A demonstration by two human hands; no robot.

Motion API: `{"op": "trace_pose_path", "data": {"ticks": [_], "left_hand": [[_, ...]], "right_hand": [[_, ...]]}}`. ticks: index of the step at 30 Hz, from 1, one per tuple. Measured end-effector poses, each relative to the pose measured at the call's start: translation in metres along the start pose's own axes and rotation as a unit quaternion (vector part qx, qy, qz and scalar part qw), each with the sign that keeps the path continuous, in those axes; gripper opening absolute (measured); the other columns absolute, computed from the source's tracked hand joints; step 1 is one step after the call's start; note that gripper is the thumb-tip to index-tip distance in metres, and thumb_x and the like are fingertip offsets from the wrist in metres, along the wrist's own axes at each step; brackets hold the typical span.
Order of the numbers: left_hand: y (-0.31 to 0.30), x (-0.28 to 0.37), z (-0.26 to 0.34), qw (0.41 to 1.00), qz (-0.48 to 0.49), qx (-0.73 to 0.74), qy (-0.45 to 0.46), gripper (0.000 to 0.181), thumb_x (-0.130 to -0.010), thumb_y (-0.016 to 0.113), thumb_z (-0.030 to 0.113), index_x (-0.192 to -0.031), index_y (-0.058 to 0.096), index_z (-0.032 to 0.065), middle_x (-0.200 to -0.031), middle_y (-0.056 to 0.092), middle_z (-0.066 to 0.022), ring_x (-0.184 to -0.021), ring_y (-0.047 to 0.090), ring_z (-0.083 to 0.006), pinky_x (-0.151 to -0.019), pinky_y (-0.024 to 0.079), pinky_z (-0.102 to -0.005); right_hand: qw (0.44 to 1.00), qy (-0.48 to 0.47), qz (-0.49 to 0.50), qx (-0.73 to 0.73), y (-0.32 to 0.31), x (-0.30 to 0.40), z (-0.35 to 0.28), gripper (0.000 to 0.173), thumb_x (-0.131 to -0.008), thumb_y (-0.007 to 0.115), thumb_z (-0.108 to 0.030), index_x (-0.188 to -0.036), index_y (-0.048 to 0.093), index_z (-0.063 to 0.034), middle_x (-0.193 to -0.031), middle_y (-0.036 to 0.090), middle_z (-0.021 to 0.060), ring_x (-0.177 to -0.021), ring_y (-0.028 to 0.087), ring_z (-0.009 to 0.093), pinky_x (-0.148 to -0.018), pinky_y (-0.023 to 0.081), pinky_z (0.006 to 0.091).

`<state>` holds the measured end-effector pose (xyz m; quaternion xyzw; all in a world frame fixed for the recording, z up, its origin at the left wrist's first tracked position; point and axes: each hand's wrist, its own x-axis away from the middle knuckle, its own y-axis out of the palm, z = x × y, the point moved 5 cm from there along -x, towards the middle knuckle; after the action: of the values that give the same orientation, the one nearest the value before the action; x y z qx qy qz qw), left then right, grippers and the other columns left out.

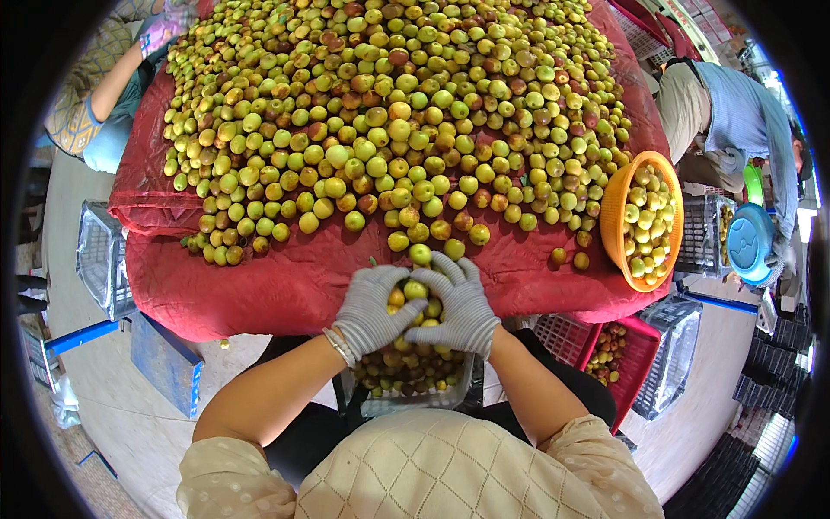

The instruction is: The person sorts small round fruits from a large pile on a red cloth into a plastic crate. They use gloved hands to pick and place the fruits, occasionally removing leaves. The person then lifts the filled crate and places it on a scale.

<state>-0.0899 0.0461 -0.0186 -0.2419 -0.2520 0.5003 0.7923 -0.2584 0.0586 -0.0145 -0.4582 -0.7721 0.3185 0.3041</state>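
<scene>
My left hand (373, 308), in a grey striped knit glove, and my right hand (459, 305), gloved alike, are cupped together at the front edge of the red cloth-covered table (259, 301). Between them they hold several yellow-green jujubes (415, 289); the palms hide part of the bunch. One more jujube (420, 253) sits on the cloth just beyond my fingertips. Below my hands, at my lap, is a crate (415, 405) with many green and brown-red jujubes inside. A large heap of jujubes (389, 130) spreads over the table in front of me.
An orange basket (609, 227) of jujubes tilts at the table's right corner. Below it stands a red crate (639, 363) with redder fruit. A person (739, 123) at right bends with a blue basin (750, 243); another person's arm (120, 84) shows at upper left.
</scene>
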Motion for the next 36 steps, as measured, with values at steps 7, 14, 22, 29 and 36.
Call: {"op": "trace_pose_path", "data": {"ticks": [7, 14, 22, 29, 36], "left_hand": [[0.009, 0.018, 0.013, 0.995, -0.054, -0.081, -0.009, 0.073, -0.073, 0.081, 0.054, -0.126, 0.06, 0.0086, -0.127, 0.061, -0.0152, -0.117, 0.057, -0.0357, -0.103, 0.042, -0.0487], [0.011, 0.031, 0.018, 0.996, -0.045, -0.082, -0.008, 0.064, -0.072, 0.081, 0.051, -0.117, 0.066, 0.0092, -0.136, 0.057, -0.0168, -0.123, 0.054, -0.0372, -0.106, 0.041, -0.0498], [0.003, 0.04, 0.007, 0.988, -0.124, 0.095, 0.021, 0.055, -0.08, 0.078, 0.041, -0.117, 0.062, 0.0036, -0.115, 0.064, -0.0203, -0.107, 0.063, -0.0383, -0.094, 0.05, -0.0471], [-0.117, -0.062, -0.003, 0.963, 0.182, -0.168, 0.107, 0.055, -0.082, 0.074, 0.027, -0.131, 0.056, 0.0105, -0.137, 0.054, -0.0155, -0.128, 0.048, -0.0386, -0.111, 0.033, -0.0524], [-0.154, -0.156, -0.087, 0.913, 0.14, -0.298, -0.24, 0.068, -0.1, 0.043, 0.064, -0.156, 0.04, 0.0276, -0.17, 0.022, -0.0057, -0.155, 0.008, -0.0471, -0.112, 0.002, -0.0809]], "right_hand": [[0.999, -0.027, -0.014, 0.018, 0.004, 0.018, -0.013, 0.086, -0.059, 0.086, -0.055, -0.135, 0.06, -0.0236, -0.153, 0.041, 0.0134, -0.132, 0.039, 0.047, -0.11, 0.04, 0.057], [0.999, -0.036, -0.038, 0.003, 0.009, 0.031, -0.022, 0.087, -0.059, 0.087, -0.053, -0.134, 0.058, -0.0229, -0.149, 0.04, 0.0144, -0.131, 0.042, 0.042, -0.106, 0.041, 0.0538], [0.971, -0.112, -0.199, -0.068, -0.016, 0.008, -0.01, 0.08, -0.072, 0.082, -0.055, -0.135, 0.057, -0.0123, -0.137, 0.053, 0.0201, -0.116, 0.06, 0.042, -0.1, 0.051, 0.0456], [0.955, -0.123, 0.097, 0.252, -0.112, -0.176, 0.027, 0.074, -0.088, 0.063, -0.062, -0.147, 0.05, -0.0186, -0.156, 0.042, 0.0174, -0.144, 0.038, 0.038, -0.119, 0.031, 0.0515], [0.971, -0.017, 0.062, 0.232, -0.067, -0.242, -0.005, 0.078, -0.085, 0.049, -0.081, -0.151, 0.045, -0.041, -0.167, 0.027, 0.0079, -0.152, 0.018, 0.049, -0.115, 0.013, 0.077]]}}
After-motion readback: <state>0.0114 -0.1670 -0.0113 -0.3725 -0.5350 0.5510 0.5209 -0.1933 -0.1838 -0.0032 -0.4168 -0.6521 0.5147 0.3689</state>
